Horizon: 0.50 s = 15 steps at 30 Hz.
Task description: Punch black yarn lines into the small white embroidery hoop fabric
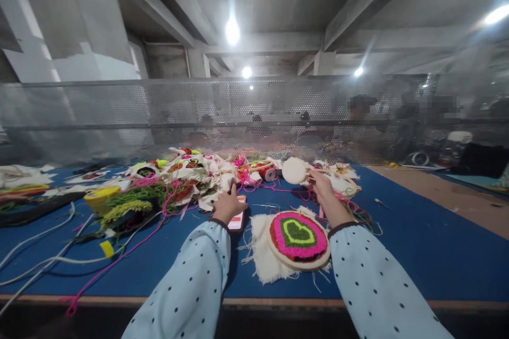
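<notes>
An embroidery hoop [298,240] with a tufted pink, red and green heart lies on the blue table [417,254] between my arms, white cloth sticking out around it. My left hand [227,204] rests with curled fingers on a phone [237,219] lying flat just left of the hoop. My right hand [323,186] reaches further back and grips the edge of a second hoop [295,170] stretched with plain white cloth, held tilted above the pile.
A heap of finished hoops, cloth scraps and pink, green and yellow yarn [175,183] covers the table's back left. A yellow tape roll [99,198] and loose white cords [47,259] lie left. A mesh screen [254,116] closes the back; people sit beyond it.
</notes>
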Each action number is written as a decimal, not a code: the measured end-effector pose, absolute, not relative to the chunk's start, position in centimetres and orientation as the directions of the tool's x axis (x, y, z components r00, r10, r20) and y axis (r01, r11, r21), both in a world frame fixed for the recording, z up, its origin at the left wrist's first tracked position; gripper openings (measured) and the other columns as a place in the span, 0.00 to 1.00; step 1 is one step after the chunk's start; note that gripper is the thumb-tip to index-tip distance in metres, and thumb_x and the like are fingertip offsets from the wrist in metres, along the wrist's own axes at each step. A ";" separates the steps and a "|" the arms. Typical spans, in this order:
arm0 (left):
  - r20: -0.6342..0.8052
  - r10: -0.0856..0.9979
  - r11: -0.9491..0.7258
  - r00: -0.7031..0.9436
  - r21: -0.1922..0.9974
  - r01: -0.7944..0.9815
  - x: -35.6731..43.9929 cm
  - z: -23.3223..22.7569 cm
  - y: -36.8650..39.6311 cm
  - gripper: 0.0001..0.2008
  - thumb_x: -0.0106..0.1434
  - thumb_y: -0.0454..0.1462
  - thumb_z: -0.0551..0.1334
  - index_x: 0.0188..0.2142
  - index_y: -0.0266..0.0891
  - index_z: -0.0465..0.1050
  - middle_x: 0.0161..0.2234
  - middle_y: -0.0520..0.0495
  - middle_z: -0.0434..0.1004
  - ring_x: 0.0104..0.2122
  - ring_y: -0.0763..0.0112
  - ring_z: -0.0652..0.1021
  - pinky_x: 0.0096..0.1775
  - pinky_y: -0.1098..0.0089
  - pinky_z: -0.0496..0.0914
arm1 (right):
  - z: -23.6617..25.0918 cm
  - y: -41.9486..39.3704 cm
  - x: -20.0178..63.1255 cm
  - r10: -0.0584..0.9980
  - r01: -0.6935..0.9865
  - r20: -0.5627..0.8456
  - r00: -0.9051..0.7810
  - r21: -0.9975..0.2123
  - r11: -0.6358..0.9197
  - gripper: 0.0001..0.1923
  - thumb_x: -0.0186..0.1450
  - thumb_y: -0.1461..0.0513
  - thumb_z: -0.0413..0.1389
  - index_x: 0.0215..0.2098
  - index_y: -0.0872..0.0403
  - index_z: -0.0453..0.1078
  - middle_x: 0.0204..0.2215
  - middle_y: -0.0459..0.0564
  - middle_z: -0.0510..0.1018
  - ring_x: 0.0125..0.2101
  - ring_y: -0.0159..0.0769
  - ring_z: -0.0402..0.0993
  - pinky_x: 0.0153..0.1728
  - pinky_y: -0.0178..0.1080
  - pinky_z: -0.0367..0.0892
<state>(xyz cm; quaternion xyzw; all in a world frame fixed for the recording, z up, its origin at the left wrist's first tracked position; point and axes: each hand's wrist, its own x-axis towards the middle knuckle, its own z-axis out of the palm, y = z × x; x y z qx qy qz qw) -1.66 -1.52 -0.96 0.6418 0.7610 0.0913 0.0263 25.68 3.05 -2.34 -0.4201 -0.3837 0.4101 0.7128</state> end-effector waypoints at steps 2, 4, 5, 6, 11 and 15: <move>0.077 0.982 0.157 -0.170 0.155 0.975 -1.5 -0.9 -1.6 0.40 0.49 0.48 0.59 0.60 0.39 0.51 0.52 0.27 0.63 0.51 0.43 0.65 0.44 0.55 0.61 | -2.5 3.1 26.0 0.897 -0.291 0.145 0.417 -0.914 0.282 0.15 0.47 0.54 0.61 0.30 0.54 0.69 0.14 0.42 0.69 0.15 0.27 0.63 0.12 0.29 0.59; 0.093 0.985 0.135 -0.147 0.131 0.982 -1.7 -1.0 -1.6 0.40 0.50 0.47 0.60 0.60 0.37 0.50 0.50 0.27 0.65 0.50 0.44 0.66 0.43 0.57 0.61 | -2.6 3.2 26.4 0.886 -0.324 0.095 0.454 -0.909 0.263 0.14 0.47 0.55 0.61 0.29 0.54 0.69 0.14 0.42 0.69 0.14 0.28 0.63 0.12 0.30 0.59; 0.101 0.986 0.121 -0.132 0.113 0.986 -1.9 -1.0 -1.6 0.40 0.50 0.47 0.60 0.60 0.37 0.50 0.50 0.27 0.66 0.49 0.44 0.67 0.43 0.57 0.62 | -2.5 3.3 26.5 0.881 -0.337 0.080 0.466 -0.905 0.260 0.14 0.47 0.55 0.61 0.29 0.54 0.69 0.14 0.42 0.69 0.14 0.28 0.63 0.11 0.30 0.59; 0.108 0.987 0.107 -0.117 0.094 0.990 -2.2 -1.0 -1.5 0.38 0.51 0.46 0.60 0.59 0.37 0.51 0.49 0.27 0.66 0.49 0.44 0.67 0.43 0.58 0.62 | -2.5 3.3 26.7 0.877 -0.348 0.068 0.475 -0.901 0.258 0.14 0.47 0.55 0.61 0.30 0.54 0.69 0.13 0.42 0.69 0.14 0.28 0.63 0.11 0.30 0.59; 0.147 0.988 0.032 -0.044 0.084 0.996 -3.4 -1.4 -1.2 0.34 0.56 0.50 0.56 0.58 0.36 0.53 0.47 0.28 0.69 0.49 0.47 0.69 0.45 0.59 0.61 | -2.2 3.3 26.4 0.896 -0.357 0.066 0.439 -0.903 0.241 0.13 0.49 0.56 0.61 0.31 0.54 0.70 0.14 0.43 0.70 0.15 0.29 0.65 0.13 0.30 0.61; 0.368 0.930 -0.062 0.009 0.133 0.989 -2.6 -1.5 -0.8 0.36 0.58 0.56 0.49 0.55 0.30 0.59 0.47 0.27 0.68 0.49 0.47 0.67 0.48 0.59 0.59 | -1.8 2.6 24.5 0.961 -0.353 0.127 0.246 -0.911 0.211 0.09 0.50 0.59 0.60 0.28 0.54 0.70 0.18 0.45 0.73 0.19 0.29 0.68 0.18 0.31 0.63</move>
